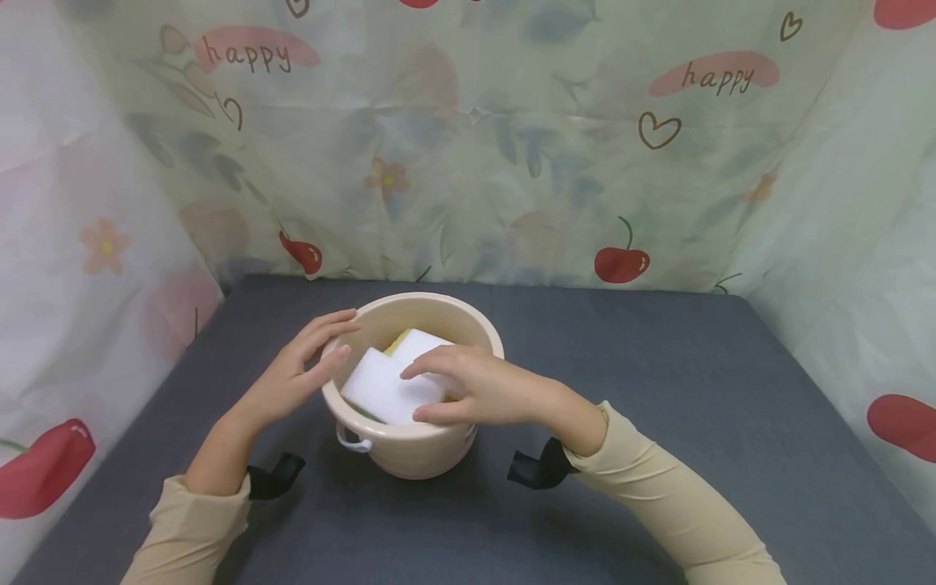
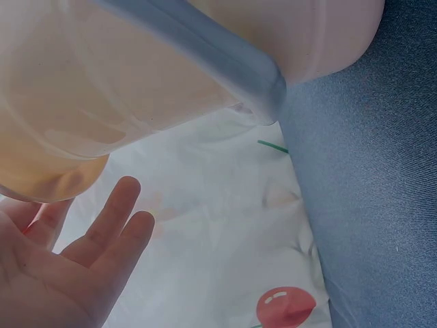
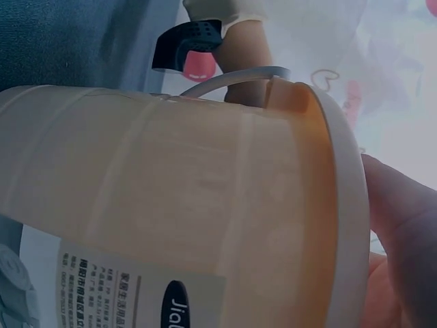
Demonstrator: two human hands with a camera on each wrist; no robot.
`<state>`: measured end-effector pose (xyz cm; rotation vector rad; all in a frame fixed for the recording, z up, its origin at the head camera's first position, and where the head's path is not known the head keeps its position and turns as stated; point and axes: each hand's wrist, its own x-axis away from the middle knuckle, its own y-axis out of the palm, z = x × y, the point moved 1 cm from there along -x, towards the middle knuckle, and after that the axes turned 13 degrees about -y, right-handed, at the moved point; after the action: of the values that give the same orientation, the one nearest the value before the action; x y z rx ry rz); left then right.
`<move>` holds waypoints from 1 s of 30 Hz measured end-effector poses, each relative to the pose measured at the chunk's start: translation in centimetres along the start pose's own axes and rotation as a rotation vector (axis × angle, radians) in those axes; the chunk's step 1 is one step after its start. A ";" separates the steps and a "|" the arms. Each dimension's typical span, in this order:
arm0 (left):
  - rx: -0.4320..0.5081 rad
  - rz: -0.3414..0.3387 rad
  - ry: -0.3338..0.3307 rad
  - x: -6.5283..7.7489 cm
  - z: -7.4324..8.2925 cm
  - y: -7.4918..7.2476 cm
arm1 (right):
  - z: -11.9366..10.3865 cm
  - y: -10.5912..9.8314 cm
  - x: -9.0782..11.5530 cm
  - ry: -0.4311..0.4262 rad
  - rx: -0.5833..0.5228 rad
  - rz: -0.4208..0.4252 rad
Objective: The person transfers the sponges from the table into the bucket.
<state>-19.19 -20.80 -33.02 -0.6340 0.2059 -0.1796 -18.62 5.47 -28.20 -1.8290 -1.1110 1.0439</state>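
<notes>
A beige plastic bucket (image 1: 420,451) stands upright on the table, with two white sponges lying inside it. The front sponge (image 1: 380,386) has a green edge at its lower side, and the rear sponge (image 1: 424,343) shows a yellow edge. Over the bucket's mouth is my right hand (image 1: 483,386), thumb and fingers spread apart above the front sponge. My left hand (image 1: 303,361) is at the bucket's left rim, fingers loosely extended. In the left wrist view its fingers (image 2: 113,219) are spread beside the rim, holding nothing.
A pale handle (image 1: 354,443) hangs at the bucket's front left, and a printed label (image 3: 136,294) shows on its side. The dark grey tabletop (image 1: 643,390) surrounds it. Patterned curtains (image 1: 483,179) enclose the back and sides. Black wrist mounts (image 1: 537,467) hang below both forearms.
</notes>
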 end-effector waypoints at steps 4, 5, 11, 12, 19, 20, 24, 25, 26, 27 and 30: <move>-0.016 0.007 0.000 0.0 0.0 0.0 | 0.0 -0.1 0.0 0.000 -0.003 -0.012; -0.021 0.009 -0.001 0.0 0.0 0.0 | 0.0 -0.1 0.1 0.001 -0.005 -0.012; -0.028 0.014 -0.002 0.1 0.1 -0.1 | 0.0 -0.4 0.5 0.008 -0.030 0.028; -0.026 0.013 -0.002 0.1 0.1 0.0 | 0.0 -0.5 0.7 0.015 -0.037 0.041; -0.020 0.008 0.005 0.1 0.2 0.0 | 0.5 -1.5 2.2 0.046 -0.028 0.157; -0.023 0.007 0.006 0.1 0.3 -0.1 | 0.7 -1.7 2.5 0.050 -0.026 0.177; -0.029 -0.011 0.001 0.1 0.4 -0.2 | 1.1 -2.4 3.7 0.101 -0.012 0.237; -0.032 -0.016 -0.004 0.1 0.4 -0.2 | 1.2 -2.6 4.0 0.115 -0.004 0.249; -0.035 -0.022 -0.009 0.1 0.4 -0.3 | 1.4 -2.8 4.3 0.129 0.006 0.258; -0.038 -0.026 -0.014 0.0 0.5 -0.3 | 1.5 -3.0 4.7 0.142 0.019 0.266; -0.056 -0.027 -0.021 0.0 0.7 -0.5 | 1.9 -3.7 5.7 0.186 0.066 0.287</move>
<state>-19.09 -20.79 -32.19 -0.6941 0.1829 -0.1936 -19.88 12.34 -27.17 -2.0249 -0.7109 1.0314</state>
